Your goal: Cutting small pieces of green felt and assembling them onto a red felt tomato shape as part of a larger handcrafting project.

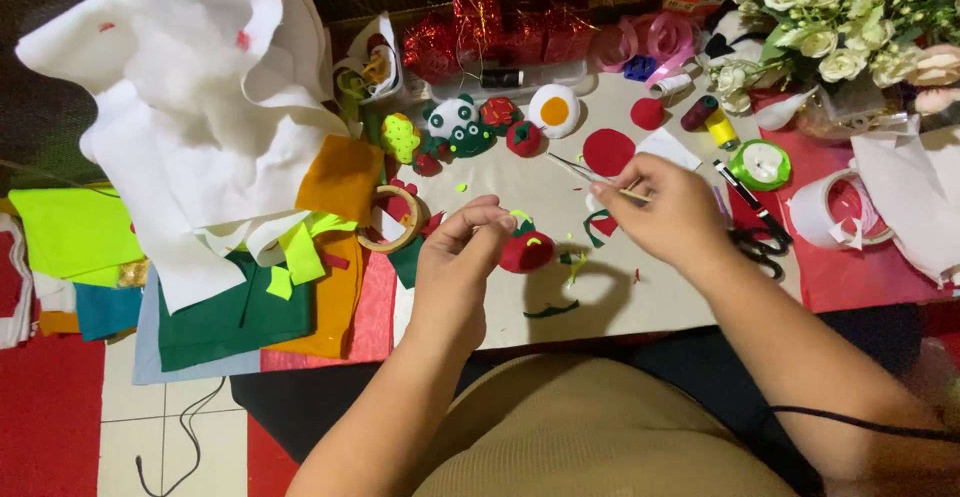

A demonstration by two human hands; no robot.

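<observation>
My left hand [455, 267] pinches a small yellow-green felt scrap [521, 216] just above a red stuffed felt piece [527, 252] lying on the beige board [520, 307]. To its right, my right hand [668, 207] is closed on thin metal tweezers [578, 168], whose tips point up and left. Small green and red felt offcuts [572, 263] lie around the red piece.
Piled felt sheets, white [190, 97], orange [342, 179], green [215, 322], fill the left. A wooden ring [392, 219], finished felt figures [460, 125], thread spools [722, 129], black scissors [752, 242], a tape roll [835, 209] and a flower bouquet [850, 17] surround the board.
</observation>
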